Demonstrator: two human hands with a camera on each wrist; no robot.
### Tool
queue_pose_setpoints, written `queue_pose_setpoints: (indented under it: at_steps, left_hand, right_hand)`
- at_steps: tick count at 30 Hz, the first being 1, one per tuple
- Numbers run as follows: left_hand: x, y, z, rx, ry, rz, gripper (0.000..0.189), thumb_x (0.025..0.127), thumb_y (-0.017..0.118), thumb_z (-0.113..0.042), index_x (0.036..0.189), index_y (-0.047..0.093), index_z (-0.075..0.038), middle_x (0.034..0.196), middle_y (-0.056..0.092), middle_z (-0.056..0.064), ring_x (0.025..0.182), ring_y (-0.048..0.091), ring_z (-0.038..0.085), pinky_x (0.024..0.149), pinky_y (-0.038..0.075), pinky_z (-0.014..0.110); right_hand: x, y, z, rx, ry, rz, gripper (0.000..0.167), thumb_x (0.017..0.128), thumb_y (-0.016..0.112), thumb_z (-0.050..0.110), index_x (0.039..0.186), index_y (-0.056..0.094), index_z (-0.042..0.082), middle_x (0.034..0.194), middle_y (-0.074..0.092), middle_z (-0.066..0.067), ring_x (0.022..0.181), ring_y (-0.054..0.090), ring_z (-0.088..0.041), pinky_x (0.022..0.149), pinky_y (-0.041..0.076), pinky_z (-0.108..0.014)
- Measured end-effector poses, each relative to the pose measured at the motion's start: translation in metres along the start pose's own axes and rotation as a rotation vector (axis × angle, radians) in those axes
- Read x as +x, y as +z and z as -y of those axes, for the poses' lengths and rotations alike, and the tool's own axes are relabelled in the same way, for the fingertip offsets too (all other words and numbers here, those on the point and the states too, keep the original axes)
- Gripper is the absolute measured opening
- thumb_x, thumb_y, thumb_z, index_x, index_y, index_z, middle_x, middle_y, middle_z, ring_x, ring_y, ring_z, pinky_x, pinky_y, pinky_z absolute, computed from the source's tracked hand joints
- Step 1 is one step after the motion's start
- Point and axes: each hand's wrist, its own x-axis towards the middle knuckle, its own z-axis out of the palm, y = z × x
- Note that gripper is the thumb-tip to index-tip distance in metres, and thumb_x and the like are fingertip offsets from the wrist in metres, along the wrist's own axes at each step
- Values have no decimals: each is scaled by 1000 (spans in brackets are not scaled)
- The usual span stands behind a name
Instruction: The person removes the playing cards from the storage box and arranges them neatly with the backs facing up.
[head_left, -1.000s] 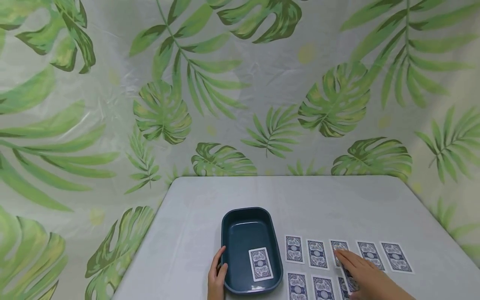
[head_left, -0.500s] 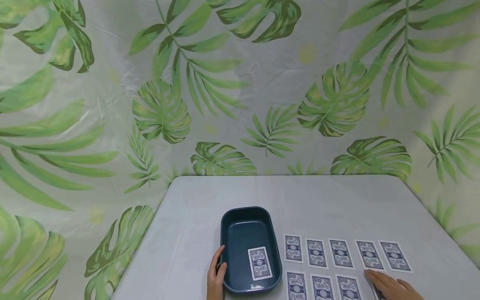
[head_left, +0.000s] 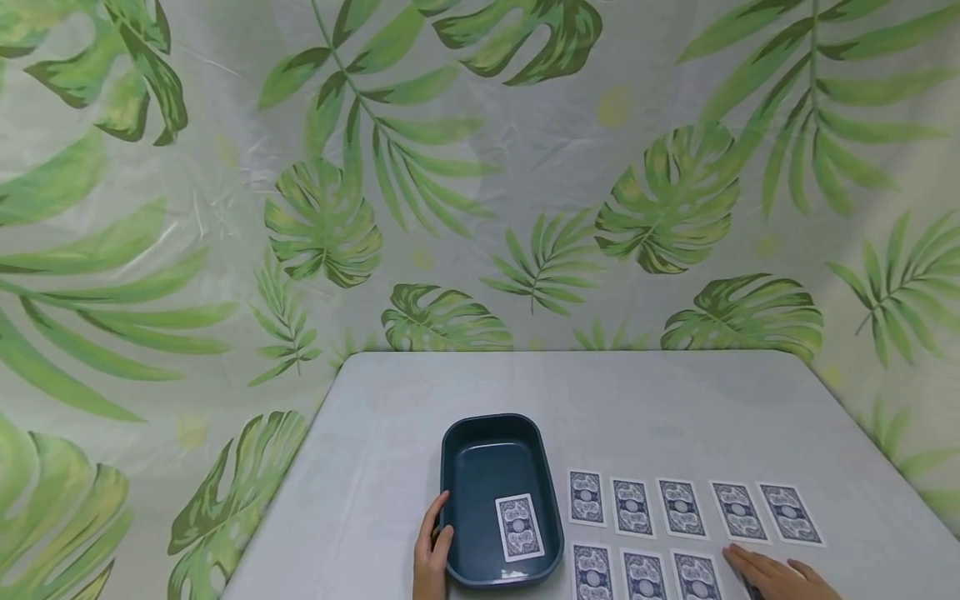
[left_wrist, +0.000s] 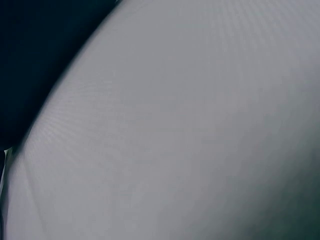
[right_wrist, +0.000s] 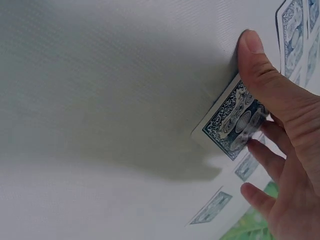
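Observation:
In the head view my left hand [head_left: 431, 546] holds the left rim of a dark teal rectangular tray [head_left: 551, 533], thumb at the rim. One playing card [head_left: 519, 527] lies back up inside. At the lower right, my right hand [head_left: 780, 573] is low over the table, at the near row's right end. The right wrist view shows that hand [right_wrist: 287, 135] pinching a blue-backed playing card [right_wrist: 235, 120] between thumb and fingers, close to the cloth. The left wrist view shows the tray's dark side [left_wrist: 35, 55] but not the left hand.
Right of the tray, a far row of several cards [head_left: 681, 507] lies back up. A nearer row [head_left: 643, 575] lies below it, cut off by the frame edge. All are on a white-covered table [head_left: 637, 400], before a leaf-printed backdrop [head_left: 547, 192].
The right hand has moved right from the near row's third card, now uncovered, to the spot after it. Over the last half second it shifts only slightly. Left hand and tray stay put.

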Motion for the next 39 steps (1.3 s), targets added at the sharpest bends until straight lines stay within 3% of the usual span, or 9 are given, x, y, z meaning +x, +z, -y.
queue_pose_setpoints:
  at_steps: [9,14,16,20,24,29,34,36,39]
  left_hand:
    - [0,-1,0,14,11,3,40,90,45,-15,129,50,-19,138,45,6,130,35,30,102,29,52]
    - [-2,-1,1,21,25,11,39,91,45,-15,129,50,-21,137,46,2,125,38,8,98,36,34]
    - [-3,-2,1,29,29,12,39,91,45,-15,129,50,-22,136,47,1,123,38,4,95,38,27]
    - [-2,-2,1,40,38,7,39,91,45,-15,129,50,-20,136,47,4,126,39,17,95,39,30]
    - [0,-1,0,43,12,1,39,91,44,-16,129,50,-21,137,46,4,127,37,26,98,36,41]
    - [1,0,0,33,-10,3,39,90,45,-18,129,50,-22,137,46,4,127,37,26,99,34,46]
    - [1,-1,2,47,-1,13,39,91,45,-18,130,49,-20,137,46,6,126,39,26,96,38,39]
    - [1,-1,2,51,-4,11,39,90,46,-17,129,50,-21,137,46,4,125,40,24,95,40,33]
    - [2,-2,1,46,-14,6,39,90,47,-17,129,50,-24,137,47,2,126,39,23,94,40,30]
  right_hand:
    - [0,-5,4,-9,-22,-18,92,68,49,75,132,45,10,131,52,-6,118,46,-35,93,25,-66]
    - [1,-22,19,-60,-82,-104,95,62,50,77,128,49,8,128,54,-7,116,48,-35,94,27,-63]
    - [4,-39,33,-34,-103,-110,88,64,59,67,127,49,6,128,54,-9,117,47,-36,97,26,-62]
    - [13,-73,69,16,-142,-170,77,64,72,45,127,49,6,129,53,-9,120,45,-35,101,23,-60]
    - [28,-92,104,-68,-232,-354,67,68,72,39,124,53,8,125,56,-8,115,51,-30,98,32,-53]
    - [51,-99,152,-58,-271,-492,58,75,67,39,124,54,10,126,56,-7,115,52,-25,96,38,-48]
    - [75,-96,194,36,-332,-598,61,76,68,39,128,51,10,131,52,-6,116,51,-23,95,41,-45]
    - [83,-94,209,77,-388,-603,65,76,69,38,130,49,8,134,49,-7,118,50,-24,95,41,-44]
    - [95,-89,227,79,-466,-533,75,74,70,41,134,43,5,139,43,-10,123,44,-27,98,39,-44]
